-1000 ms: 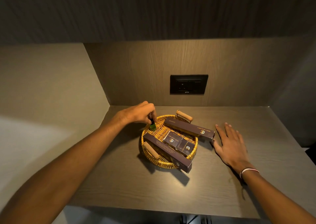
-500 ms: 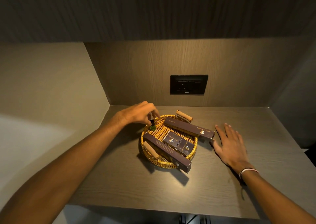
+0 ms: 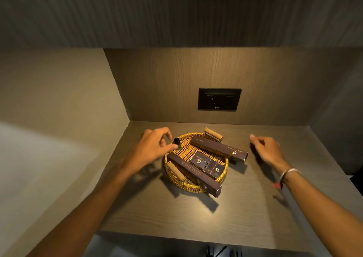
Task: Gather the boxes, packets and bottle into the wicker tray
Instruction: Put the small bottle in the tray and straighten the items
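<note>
A round wicker tray (image 3: pixel 196 188) with two wooden handles sits on the dark shelf. In it lie a long brown box (image 3: pixel 193 172) along the front, with its end over the rim, and two small brown boxes (image 3: pixel 199 159) (image 3: pixel 215 169) side by side. A second long box (image 3: pixel 220 149) rests across the back rim and sticks out to the right. A small dark bottle (image 3: pixel 176 142) with a green base stands just inside the left rim. My left hand (image 3: pixel 155 147) is right beside it, fingers spread, thumb close to its base. My right hand (image 3: pixel 267 148) hovers blurred to the right of the tray, holding nothing.
The wood-grain shelf (image 3: pixel 196 221) is a recess with walls to the left, the back and the right. A black socket plate (image 3: pixel 219 99) is set in the back wall. An overhanging panel closes the top. The shelf's front edge runs near the bottom of the view.
My left hand has come off the top of the bottle and drawn back to the left, so the bottle's cap shows. My right hand has lifted off the shelf and shifted right.
</note>
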`<state>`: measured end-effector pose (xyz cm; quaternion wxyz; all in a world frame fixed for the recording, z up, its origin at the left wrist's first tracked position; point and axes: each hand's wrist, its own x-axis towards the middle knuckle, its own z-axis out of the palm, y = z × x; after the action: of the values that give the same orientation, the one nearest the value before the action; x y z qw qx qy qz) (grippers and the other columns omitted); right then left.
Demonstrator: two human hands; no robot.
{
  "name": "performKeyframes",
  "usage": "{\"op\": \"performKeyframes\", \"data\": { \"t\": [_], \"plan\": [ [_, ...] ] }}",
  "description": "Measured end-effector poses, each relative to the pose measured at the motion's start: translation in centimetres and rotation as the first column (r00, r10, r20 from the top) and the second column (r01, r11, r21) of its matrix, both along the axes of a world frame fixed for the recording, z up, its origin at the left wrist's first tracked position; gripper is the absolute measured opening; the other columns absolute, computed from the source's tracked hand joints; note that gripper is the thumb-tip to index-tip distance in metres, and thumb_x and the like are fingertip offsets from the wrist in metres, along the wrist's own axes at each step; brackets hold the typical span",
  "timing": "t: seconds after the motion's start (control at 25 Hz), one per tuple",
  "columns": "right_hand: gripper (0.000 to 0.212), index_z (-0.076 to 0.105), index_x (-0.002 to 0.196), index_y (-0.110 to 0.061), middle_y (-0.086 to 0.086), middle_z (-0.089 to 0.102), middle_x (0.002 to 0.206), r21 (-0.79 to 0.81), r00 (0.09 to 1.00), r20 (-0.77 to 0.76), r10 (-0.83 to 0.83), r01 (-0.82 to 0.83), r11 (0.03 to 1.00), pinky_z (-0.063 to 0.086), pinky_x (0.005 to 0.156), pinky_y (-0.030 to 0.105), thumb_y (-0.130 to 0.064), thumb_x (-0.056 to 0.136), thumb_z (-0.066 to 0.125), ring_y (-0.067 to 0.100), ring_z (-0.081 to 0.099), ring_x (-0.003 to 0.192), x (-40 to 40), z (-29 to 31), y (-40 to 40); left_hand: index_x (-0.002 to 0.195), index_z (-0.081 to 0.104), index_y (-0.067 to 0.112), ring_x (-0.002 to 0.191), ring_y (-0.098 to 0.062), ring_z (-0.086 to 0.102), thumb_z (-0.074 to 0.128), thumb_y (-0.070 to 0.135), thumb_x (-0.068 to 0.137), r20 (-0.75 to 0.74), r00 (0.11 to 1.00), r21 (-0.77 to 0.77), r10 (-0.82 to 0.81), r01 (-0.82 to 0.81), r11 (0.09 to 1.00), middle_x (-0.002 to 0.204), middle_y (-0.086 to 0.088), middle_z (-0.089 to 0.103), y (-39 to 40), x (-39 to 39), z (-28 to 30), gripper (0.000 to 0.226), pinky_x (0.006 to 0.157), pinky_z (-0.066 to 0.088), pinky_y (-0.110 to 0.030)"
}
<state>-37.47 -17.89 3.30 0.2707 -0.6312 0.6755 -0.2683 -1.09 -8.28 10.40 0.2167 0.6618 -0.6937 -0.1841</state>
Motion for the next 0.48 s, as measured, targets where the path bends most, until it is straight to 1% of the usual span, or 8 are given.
{"op": "performKeyframes", "data": {
  "t": [0.04, 0.12, 0.2, 0.24, 0.28, 0.36, 0.4, 0.48],
  "plan": [
    [0.059, 0.069, 0.082, -0.003, 0.019, 0.072, 0.082, -0.025, 0.997, 0.079, -0.013, 0.015, 1.000, 0.048, 0.076, 0.040, -0.055, 0.097, 0.047, 0.027, 0.059, 0.078, 0.6, 1.2, -0.6, 0.098, 0.057, 0.026, 0.063, -0.013, 0.064, 0.071, 0.053, 0.081, -0.010, 0.999, 0.089, 0.030, -0.029, 0.996, 0.078, -0.002, 0.068, 0.6, -0.5, -0.6, 0.035, 0.062, 0.059, -0.039],
    [0.043, 0.073, 0.095, -0.006, 0.017, 0.074, 0.096, -0.077, 0.987, 0.150, 0.059, -0.048, 0.996, 0.050, 0.080, 0.038, -0.044, 0.099, 0.052, 0.026, 0.065, 0.088, 2.7, 3.2, -1.7, 0.094, 0.047, 0.030, 0.061, -0.014, 0.065, 0.062, 0.066, 0.080, -0.012, 0.997, 0.233, 0.075, -0.070, 0.970, 0.086, -0.005, 0.065, 1.5, -1.4, -2.1, 0.041, 0.054, 0.056, -0.030],
    [0.030, 0.072, 0.111, -0.013, 0.008, 0.072, 0.106, -0.075, 0.964, 0.143, 0.225, -0.217, 0.973, 0.053, 0.074, 0.023, -0.036, 0.098, 0.058, 0.019, 0.066, 0.095, 5.8, 5.1, -1.9, 0.090, 0.043, 0.031, 0.063, -0.016, 0.069, 0.063, 0.066, 0.079, -0.041, 0.994, 0.292, 0.102, -0.085, 0.953, 0.089, -0.002, 0.065, 2.1, -2.0, -3.2, 0.042, 0.050, 0.058, -0.026],
    [0.031, 0.069, 0.118, -0.014, 0.006, 0.070, 0.111, -0.051, 0.944, 0.093, 0.315, -0.312, 0.949, 0.052, 0.075, 0.019, -0.035, 0.097, 0.060, 0.017, 0.066, 0.096, 7.3, 5.6, -2.0, 0.088, 0.042, 0.032, 0.064, -0.015, 0.070, 0.067, 0.063, 0.078, -0.067, 0.992, 0.310, 0.108, -0.082, 0.947, 0.088, 0.001, 0.066, 2.3, -2.1, -3.7, 0.041, 0.050, 0.059, -0.025],
    [0.035, 0.066, 0.124, -0.015, 0.007, 0.069, 0.116, -0.010, 0.921, 0.019, 0.390, -0.390, 0.921, 0.054, 0.082, 0.024, -0.035, 0.096, 0.062, 0.018, 0.065, 0.101, 8.8, 5.7, -2.0, 0.086, 0.042, 0.033, 0.062, -0.013, 0.071, 0.071, 0.058, 0.078, -0.098, 0.989, 0.328, 0.114, -0.077, 0.942, 0.086, 0.002, 0.067, 2.5, -2.3, -4.0, 0.039, 0.049, 0.059, -0.024],
    [0.041, 0.061, 0.132, -0.017, 0.010, 0.066, 0.126, 0.071, 0.887, -0.131, 0.444, -0.438, 0.896, 0.054, 0.097, 0.043, -0.035, 0.096, 0.062, 0.026, 0.062, 0.114, 11.2, 5.3, -1.7, 0.083, 0.042, 0.035, 0.056, -0.010, 0.071, 0.076, 0.050, 0.077, -0.172, 0.976, 0.355, 0.135, -0.067, 0.933, 0.080, 0.002, 0.068, 2.7, -2.2, -4.3, 0.038, 0.046, 0.055, -0.021],
    [0.040, 0.060, 0.132, -0.017, 0.013, 0.065, 0.129, 0.070, 0.884, -0.183, 0.430, -0.425, 0.902, 0.053, 0.099, 0.049, -0.034, 0.096, 0.062, 0.030, 0.061, 0.118, 11.8, 5.0, -1.6, 0.084, 0.043, 0.033, 0.055, -0.009, 0.071, 0.078, 0.047, 0.076, -0.217, 0.964, 0.367, 0.153, -0.065, 0.928, 0.078, 0.000, 0.070, 2.7, -2.2, -4.4, 0.039, 0.046, 0.055, -0.021],
    [0.035, 0.062, 0.128, -0.016, 0.015, 0.066, 0.127, 0.010, 0.888, -0.265, 0.376, -0.388, 0.922, 0.053, 0.097, 0.052, -0.032, 0.097, 0.061, 0.034, 0.061, 0.118, 12.4, 4.7, -1.3, 0.088, 0.045, 0.027, 0.056, -0.013, 0.072, 0.082, 0.040, 0.075, -0.311, 0.929, 0.407, 0.201, -0.061, 0.912, 0.079, -0.005, 0.072, 2.5, -2.0, -4.4, 0.041, 0.048, 0.057, -0.024]
  ]
}}
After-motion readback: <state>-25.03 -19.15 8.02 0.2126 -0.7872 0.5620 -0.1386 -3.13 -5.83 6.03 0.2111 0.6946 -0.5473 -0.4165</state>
